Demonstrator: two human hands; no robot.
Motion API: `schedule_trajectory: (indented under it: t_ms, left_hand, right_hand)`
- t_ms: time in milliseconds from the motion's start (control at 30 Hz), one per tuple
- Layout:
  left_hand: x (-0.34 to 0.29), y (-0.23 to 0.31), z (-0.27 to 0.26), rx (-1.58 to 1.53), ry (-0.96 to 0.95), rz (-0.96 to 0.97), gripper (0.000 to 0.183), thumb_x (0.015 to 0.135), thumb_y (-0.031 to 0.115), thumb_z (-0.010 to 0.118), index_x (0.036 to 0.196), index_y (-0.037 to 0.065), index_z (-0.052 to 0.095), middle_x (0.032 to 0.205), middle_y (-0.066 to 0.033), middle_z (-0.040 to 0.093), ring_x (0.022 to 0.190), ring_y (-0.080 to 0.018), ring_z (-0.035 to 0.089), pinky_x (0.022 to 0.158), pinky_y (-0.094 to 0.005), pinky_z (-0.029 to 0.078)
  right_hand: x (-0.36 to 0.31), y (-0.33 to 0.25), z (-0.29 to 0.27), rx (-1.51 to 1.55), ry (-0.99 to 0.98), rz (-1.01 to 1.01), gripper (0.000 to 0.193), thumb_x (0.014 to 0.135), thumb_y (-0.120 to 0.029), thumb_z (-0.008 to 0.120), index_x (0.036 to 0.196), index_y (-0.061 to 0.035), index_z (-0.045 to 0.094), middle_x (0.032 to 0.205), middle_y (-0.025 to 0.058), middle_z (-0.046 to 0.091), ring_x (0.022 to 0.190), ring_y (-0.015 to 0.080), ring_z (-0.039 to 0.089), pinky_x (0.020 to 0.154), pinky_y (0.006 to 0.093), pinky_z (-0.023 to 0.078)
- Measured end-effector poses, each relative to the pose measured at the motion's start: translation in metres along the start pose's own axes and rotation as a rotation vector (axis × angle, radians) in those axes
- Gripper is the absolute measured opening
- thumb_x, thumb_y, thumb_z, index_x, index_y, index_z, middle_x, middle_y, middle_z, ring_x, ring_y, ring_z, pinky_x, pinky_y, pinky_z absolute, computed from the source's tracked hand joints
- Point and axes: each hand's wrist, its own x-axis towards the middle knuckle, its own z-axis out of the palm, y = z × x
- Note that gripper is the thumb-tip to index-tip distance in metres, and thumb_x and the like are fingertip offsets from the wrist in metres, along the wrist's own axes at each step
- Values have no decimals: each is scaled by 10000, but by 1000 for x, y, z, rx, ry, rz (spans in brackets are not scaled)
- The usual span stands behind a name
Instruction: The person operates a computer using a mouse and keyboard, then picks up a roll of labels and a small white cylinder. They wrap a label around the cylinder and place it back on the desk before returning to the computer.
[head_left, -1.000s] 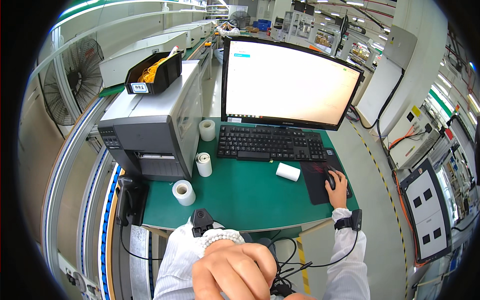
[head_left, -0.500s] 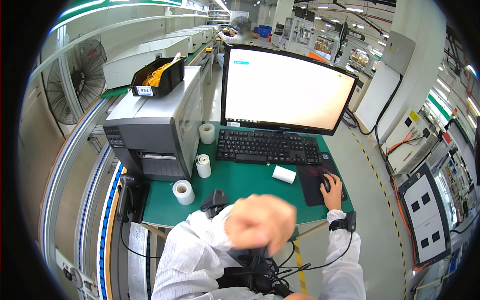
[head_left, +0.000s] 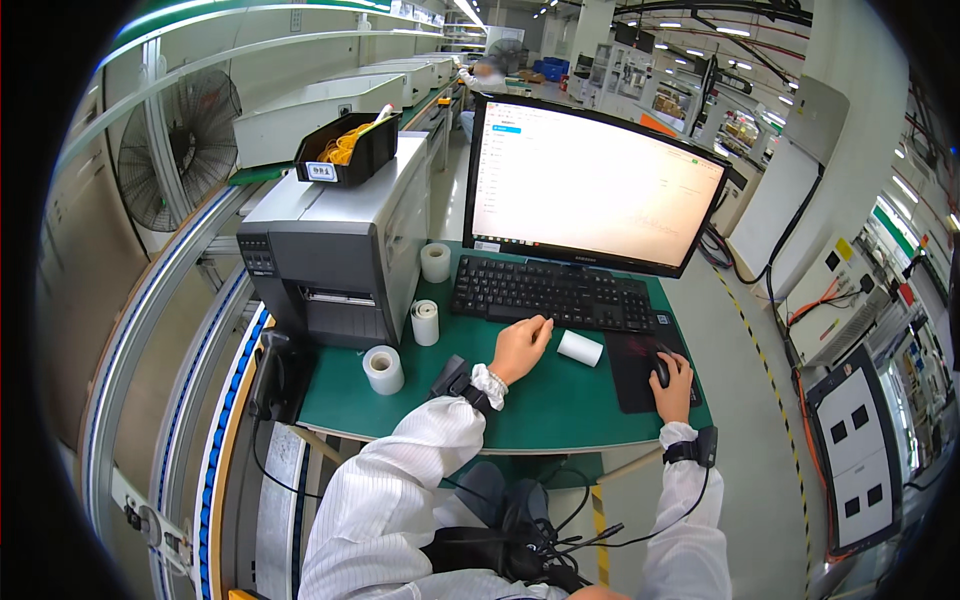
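Fingers of the right hand [head_left: 675,378] curl down over a black mouse [head_left: 661,368], gripping it on a dark mouse pad [head_left: 632,372] at the right end of the green desk mat [head_left: 545,405]. Left hand [head_left: 519,347] lies on the mat with its fingers loosely bent and holding nothing, the fingertips touching the front edge of the black keyboard [head_left: 552,296]. Just right of those fingers, between the two hands, a small white label roll [head_left: 580,347] lies on its side. Three more white rolls stand upright to the left: one [head_left: 383,369] near the mat's front corner, one [head_left: 426,322] beside the grey label printer [head_left: 335,245], one [head_left: 436,262] further back against the printer's side. On top of the printer sits a black bin [head_left: 350,155] with yellow parts and a small white rectangular tag on its front. Behind the keyboard a wide monitor [head_left: 595,185] glows white. Both sleeves are white, and each wrist carries a black strap
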Motion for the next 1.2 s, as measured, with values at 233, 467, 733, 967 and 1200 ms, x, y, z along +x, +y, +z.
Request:
schedule_trajectory:
  t_ms: [233, 467, 733, 967, 1200]
  left_hand:
    - [5, -25, -8, 328, 165, 201, 220, 897, 186, 570, 737, 36, 588, 655, -117, 602, 630, -312, 592, 574, -412, 448]
    - [5, -30, -10, 321, 165, 193, 206, 888, 176, 578, 741, 32, 586, 656, -136, 594, 641, -323, 585, 593, -427, 441]
    - [5, -34, -7, 345, 189, 212, 189, 882, 163, 584, 742, 36, 588, 651, -127, 592, 636, -318, 581, 610, -423, 435]
    - [5, -35, -8, 367, 241, 243, 157, 872, 154, 594, 761, 43, 603, 656, -108, 590, 632, -295, 567, 621, -405, 408]
    - [5, -32, -9, 358, 278, 260, 100, 869, 130, 581, 807, 52, 592, 739, -83, 599, 733, -271, 567, 676, -387, 397]
  right_hand:
    - [-1, -3, -2, -5, -5, 15, 366, 822, -147, 625, 1183, -109, 579, 1246, 136, 452, 1169, 332, 427, 1001, 421, 380]
    - [0, 0, 1, -12, -4, -1, 364, 827, -155, 628, 1185, -111, 579, 1246, 137, 456, 1164, 334, 429, 999, 421, 380]
    - [-1, -2, 1, -10, 1, 12, 359, 824, -145, 627, 1179, -112, 580, 1242, 133, 457, 1159, 333, 432, 992, 423, 383]
    - [-1, -3, 0, -13, -3, 15, 369, 821, -141, 626, 1186, -115, 574, 1248, 129, 454, 1158, 331, 430, 990, 423, 386]
    - [-1, 1, 0, -22, 5, 17, 368, 828, -144, 620, 1192, -115, 573, 1258, 123, 453, 1164, 328, 432, 995, 420, 386]
